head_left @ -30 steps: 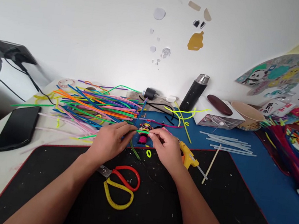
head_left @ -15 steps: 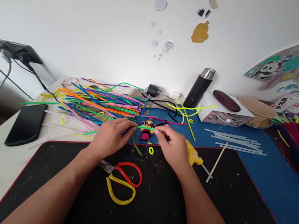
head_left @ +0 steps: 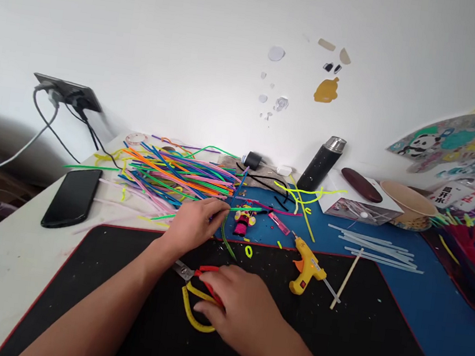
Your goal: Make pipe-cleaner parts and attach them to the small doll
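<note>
My left hand point(head_left: 197, 219) is pinched on a green pipe cleaner point(head_left: 247, 209), whose free end sticks out to the right. Just below that end stands a small figure point(head_left: 242, 221) with a magenta lower body and yellow parts. Over the scissors point(head_left: 196, 321) my right hand point(head_left: 241, 310) is spread, fingers across the red handle and thumb near the yellow one. The scissors lie on the black mat with their blades pointing left, partly hidden by both hands. A dark green strip point(head_left: 228, 246) and a small yellow loop point(head_left: 248, 252) lie near the figure.
Many coloured pipe cleaners point(head_left: 177, 173) are heaped at the back left, beside a black phone point(head_left: 72, 198). To the right lie a yellow glue gun point(head_left: 308, 266), a wooden stick point(head_left: 347, 279) and clear glue sticks point(head_left: 379, 249). A black flask point(head_left: 320, 165) stands at the wall.
My right hand has let go of the green pipe cleaner and come down to the scissors' handles. My left hand still holds the pipe cleaner. The camera view has shifted.
</note>
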